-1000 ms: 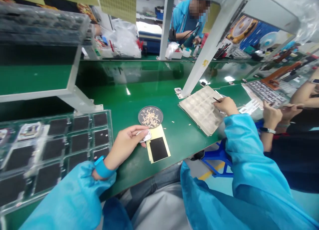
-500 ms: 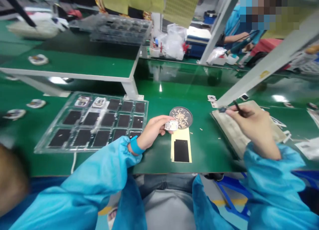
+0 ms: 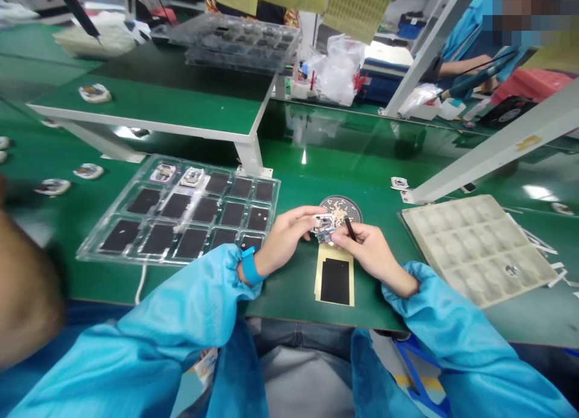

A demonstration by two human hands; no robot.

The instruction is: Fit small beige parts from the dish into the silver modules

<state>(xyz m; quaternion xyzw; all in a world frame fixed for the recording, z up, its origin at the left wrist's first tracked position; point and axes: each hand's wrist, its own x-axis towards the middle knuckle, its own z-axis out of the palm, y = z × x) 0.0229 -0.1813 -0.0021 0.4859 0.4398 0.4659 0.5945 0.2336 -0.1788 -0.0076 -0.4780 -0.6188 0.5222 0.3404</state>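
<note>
Conceivably, the white-framed housing pinched in the left hand toward the bench's front edge could slip if the right hand, gripping a slim black tool, pushes unevenly.

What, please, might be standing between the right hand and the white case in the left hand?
Nothing visible blocks it: the right hand is close beside the white case, with just a small part at its fingertips.
</note>
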